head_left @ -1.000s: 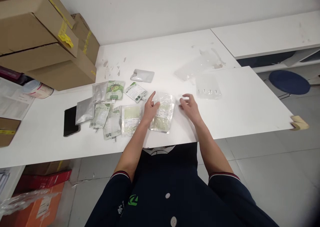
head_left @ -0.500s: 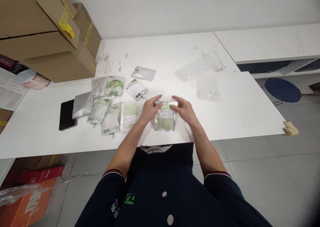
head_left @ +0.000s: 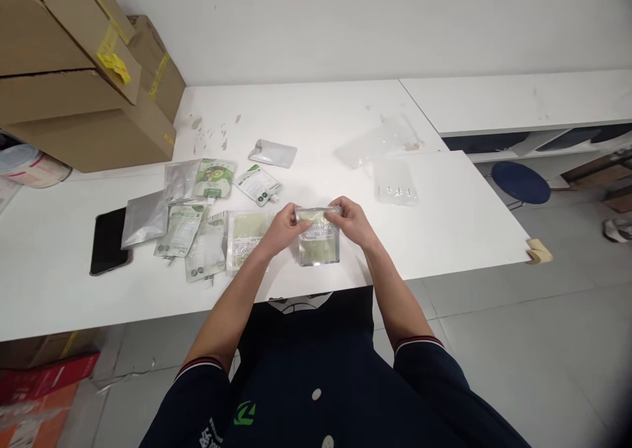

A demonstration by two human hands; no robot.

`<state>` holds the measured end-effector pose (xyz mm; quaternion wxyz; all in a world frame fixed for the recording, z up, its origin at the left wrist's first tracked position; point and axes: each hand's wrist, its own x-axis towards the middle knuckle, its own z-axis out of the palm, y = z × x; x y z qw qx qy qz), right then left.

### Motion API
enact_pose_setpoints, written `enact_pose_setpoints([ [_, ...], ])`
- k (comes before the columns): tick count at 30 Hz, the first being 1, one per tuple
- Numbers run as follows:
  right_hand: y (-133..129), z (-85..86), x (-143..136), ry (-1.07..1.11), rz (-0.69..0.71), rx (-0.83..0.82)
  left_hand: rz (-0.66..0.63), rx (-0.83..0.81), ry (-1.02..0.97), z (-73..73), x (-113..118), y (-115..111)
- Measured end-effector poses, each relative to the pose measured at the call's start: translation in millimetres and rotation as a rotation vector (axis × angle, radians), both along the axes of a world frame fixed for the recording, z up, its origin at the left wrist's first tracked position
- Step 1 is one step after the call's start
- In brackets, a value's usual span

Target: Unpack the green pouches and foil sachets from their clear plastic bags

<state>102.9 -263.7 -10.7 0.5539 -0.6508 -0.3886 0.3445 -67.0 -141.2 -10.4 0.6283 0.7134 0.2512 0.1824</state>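
Between my hands stands a flat pouch (head_left: 318, 247) with a silvery edge, a pale green face and a white printed label strip. My left hand (head_left: 283, 229) pinches its upper left corner, thumb in front and fingers behind. At the upper right corner my right hand (head_left: 354, 223) grips it the same way. A similar pale green packet (head_left: 247, 240) in clear wrap lies beside my left wrist. Left of that are a spouted pouch (head_left: 205, 253), another green-and-white spouted pouch (head_left: 180, 230) and a plain silver pouch (head_left: 145, 219).
A black phone (head_left: 109, 240) lies at left, near cardboard boxes (head_left: 99, 128). Behind my hands are a printed spouted pouch (head_left: 257, 184), a kiwi-pictured pouch (head_left: 214, 178) and a silver pouch (head_left: 273, 153). Clear plastic bags (head_left: 395, 181) lie right; a blue stool (head_left: 521, 182) stands beyond the table.
My fingers, earlier spread above the pouch's top, have closed on its upper corners. The pouch's top edge is now straighter and more upright. The whole view has shifted slightly.
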Motion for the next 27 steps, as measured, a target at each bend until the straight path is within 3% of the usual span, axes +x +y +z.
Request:
enact_pose_setpoints([
  [3,5,-9.0,-10,0.22,-0.105,0.06,0.066,-0.144,-0.105,-15.4,5,-3],
  [6,4,-16.6,-20,0.459,0.01,0.094,0.172,-0.124,-0.122,-20.3,9,-3],
  [8,1,-20.6,-20,0.505,0.049,0.096,0.163,-0.051,-0.032,-15.1,8,-1],
  [11,-1,-25.6,-6,0.439,-0.085,0.056,0.074,0.275,0.258,3.1,3,8],
  [15,12,-31.8,27,0.294,-0.27,-0.081,0.122,0.818,0.733,25.9,4,37],
  [18,33,-35.6,44,0.246,-0.282,-0.195,-0.014,0.894,0.978,26.4,16,63],
  [22,66,-36.2,49,0.144,-0.255,-0.262,-0.151,1.005,1.014,14.4,28,83],
  [25,93,-32.9,45,0.015,-0.231,-0.293,-0.097,1.06,0.934,12.2,21,90],
  [27,114,-29.8,39,-0.079,-0.209,-0.32,0.024,1.071,0.789,17.0,7,96],
])
